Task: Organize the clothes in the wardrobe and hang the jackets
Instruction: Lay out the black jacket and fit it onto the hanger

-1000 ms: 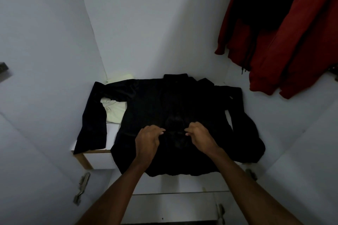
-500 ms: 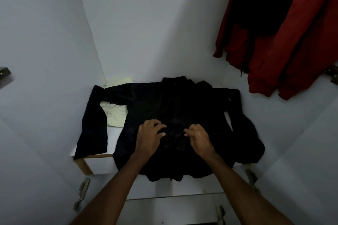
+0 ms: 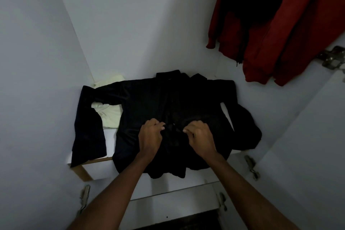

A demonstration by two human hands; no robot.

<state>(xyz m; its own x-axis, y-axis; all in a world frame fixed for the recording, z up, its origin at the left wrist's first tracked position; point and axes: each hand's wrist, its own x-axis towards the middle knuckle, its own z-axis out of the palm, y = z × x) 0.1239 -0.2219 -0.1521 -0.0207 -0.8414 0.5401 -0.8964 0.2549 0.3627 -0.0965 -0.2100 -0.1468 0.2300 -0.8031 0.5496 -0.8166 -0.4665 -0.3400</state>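
Inside a white wardrobe: black jacket spread flat, front up, across a shelf, collar at the far side, hem hanging over the near edge. Left sleeve bent down over the shelf's left near corner; right sleeve bunched at the right end. Left hand and right hand side by side on the middle of the jacket's front, fingers of each curled shut and pinching the dark cloth at the front opening, a small gap between the two. Pale folded garment on the shelf's left part, partly under the left sleeve and shoulder. Red jacket hanging at far right, well apart from the shelf. Metal door hinges on the wardrobe's near edges.
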